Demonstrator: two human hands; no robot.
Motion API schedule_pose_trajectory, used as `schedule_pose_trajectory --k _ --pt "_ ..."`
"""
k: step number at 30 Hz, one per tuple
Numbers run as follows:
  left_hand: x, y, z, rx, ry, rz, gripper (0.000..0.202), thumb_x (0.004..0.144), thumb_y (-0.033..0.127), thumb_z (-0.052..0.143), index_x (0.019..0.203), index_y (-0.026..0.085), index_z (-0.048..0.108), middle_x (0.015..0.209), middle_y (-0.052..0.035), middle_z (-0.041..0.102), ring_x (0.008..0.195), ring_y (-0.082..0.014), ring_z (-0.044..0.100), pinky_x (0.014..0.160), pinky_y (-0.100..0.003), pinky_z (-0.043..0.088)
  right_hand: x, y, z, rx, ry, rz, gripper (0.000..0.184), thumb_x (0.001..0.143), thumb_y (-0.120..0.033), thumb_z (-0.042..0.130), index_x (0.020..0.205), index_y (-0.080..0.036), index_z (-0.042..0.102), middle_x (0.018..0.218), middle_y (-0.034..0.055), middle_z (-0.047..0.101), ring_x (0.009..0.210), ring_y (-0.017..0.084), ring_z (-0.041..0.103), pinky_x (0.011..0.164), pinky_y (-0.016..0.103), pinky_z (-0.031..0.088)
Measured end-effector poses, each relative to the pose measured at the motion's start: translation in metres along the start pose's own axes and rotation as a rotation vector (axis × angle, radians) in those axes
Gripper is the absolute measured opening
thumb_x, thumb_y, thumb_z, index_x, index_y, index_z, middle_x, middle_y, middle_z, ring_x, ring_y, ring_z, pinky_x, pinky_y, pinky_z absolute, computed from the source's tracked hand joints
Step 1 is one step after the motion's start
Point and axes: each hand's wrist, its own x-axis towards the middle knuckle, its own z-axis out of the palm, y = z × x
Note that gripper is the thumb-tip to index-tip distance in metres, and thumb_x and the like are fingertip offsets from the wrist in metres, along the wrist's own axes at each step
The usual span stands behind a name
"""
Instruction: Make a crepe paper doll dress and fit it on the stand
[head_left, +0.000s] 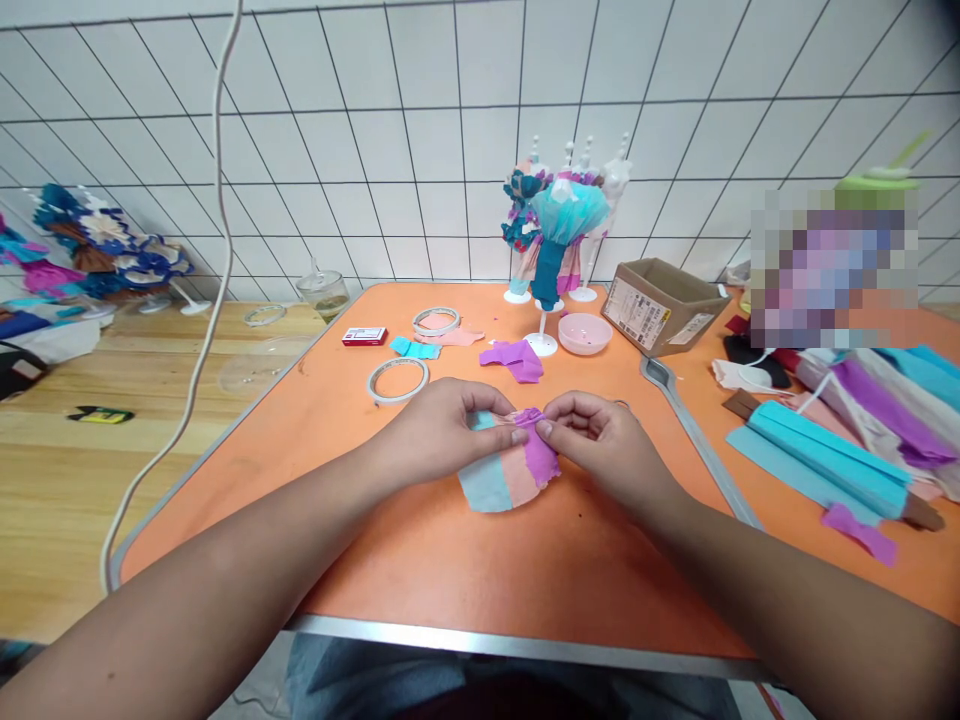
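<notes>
Between my two hands hangs a piece of crepe paper (pixel 517 475) in pale blue, peach and purple bands, its upper edge gathered into small folds. My left hand (pixel 442 430) pinches the gathered edge, thumb in front and fingers behind. At the purple end, my right hand (pixel 596 435) grips the edge between thumb and forefinger. Just beyond the hands lie a purple crepe paper scrap (pixel 514 360), a turquoise scrap (pixel 415 348) and a peach scrap (pixel 461 337). A roll of tape (pixel 372 385) rests left of them, with another tape roll (pixel 420 330) behind it.
On the orange table (pixel 450 590) stand paper-dressed figures on stands (pixel 555 220), a pink bowl (pixel 585 335) and a cardboard box (pixel 660 305). Crepe paper rolls (pixel 832 455) cover the right side. A small red-and-white box (pixel 364 337) sits left. A white cable (pixel 202 340) hangs at left.
</notes>
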Motion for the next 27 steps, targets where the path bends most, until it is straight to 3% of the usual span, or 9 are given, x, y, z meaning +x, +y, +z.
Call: schedule_pose_trajectory --k 4,8,10,15,19,27 --pt "-0.0007 -0.0004 -0.0008 -0.019 -0.012 -0.008 0.028 0.077 0.046 0.063 0.085 0.021 0.071 0.088 -0.0008 0.073 0.083 -0.0178 0.065 0.073 -0.027 0.047 0.0001 0.001 -0.0024 0.095 -0.058 0.048 0.02 0.072 -0.034 0.069 0.075 -0.016 0.06 0.069 -0.0009 0.061 0.064 0.01 0.055 0.062 0.023 0.044" --pt "-0.0013 0.0025 -0.0031 -0.082 0.069 0.063 0.037 0.074 0.045 0.067 0.103 0.024 0.068 0.109 -0.0009 0.069 0.102 -0.0195 0.061 0.087 -0.028 0.046 -0.0003 0.0009 -0.0044 0.144 -0.092 0.078 0.023 0.073 -0.037 0.07 0.076 -0.016 0.061 0.069 -0.0013 0.062 0.063 0.009 0.056 0.062 0.022 0.044" --pt "-0.0001 0.0023 -0.0024 -0.103 0.063 0.069 0.033 0.076 0.045 0.065 0.101 0.023 0.069 0.107 -0.001 0.07 0.102 -0.019 0.061 0.089 -0.029 0.045 -0.0009 0.0011 -0.0037 0.14 -0.092 0.076 0.024 0.072 -0.038 0.071 0.077 -0.016 0.061 0.068 -0.0013 0.061 0.063 0.01 0.056 0.062 0.023 0.044" --pt "0.0047 -0.0028 0.0018 -0.19 0.014 0.02 0.023 0.079 0.04 0.063 0.081 0.018 0.07 0.084 -0.0023 0.072 0.081 -0.0167 0.064 0.076 -0.028 0.048 -0.0014 0.0038 -0.0002 0.138 -0.113 0.068 0.024 0.072 -0.037 0.072 0.082 -0.017 0.064 0.072 -0.0001 0.062 0.067 0.012 0.058 0.066 0.026 0.047" --pt "0.0049 -0.0031 -0.0002 -0.226 -0.036 0.002 0.02 0.076 0.036 0.066 0.079 0.017 0.069 0.08 -0.0019 0.071 0.076 -0.0148 0.063 0.071 -0.026 0.048 -0.0015 0.0044 -0.0001 0.088 -0.125 0.059 0.022 0.072 -0.034 0.071 0.085 -0.017 0.064 0.072 -0.0006 0.062 0.067 0.011 0.058 0.064 0.024 0.046" --pt "0.007 -0.0073 0.0009 -0.332 0.019 0.015 0.018 0.076 0.033 0.064 0.077 0.015 0.067 0.076 -0.0013 0.067 0.068 -0.0117 0.058 0.064 -0.023 0.044 -0.0024 0.0023 -0.0004 0.04 -0.101 0.032 0.023 0.074 -0.033 0.069 0.09 -0.018 0.06 0.067 -0.0032 0.06 0.061 0.01 0.056 0.06 0.023 0.046"
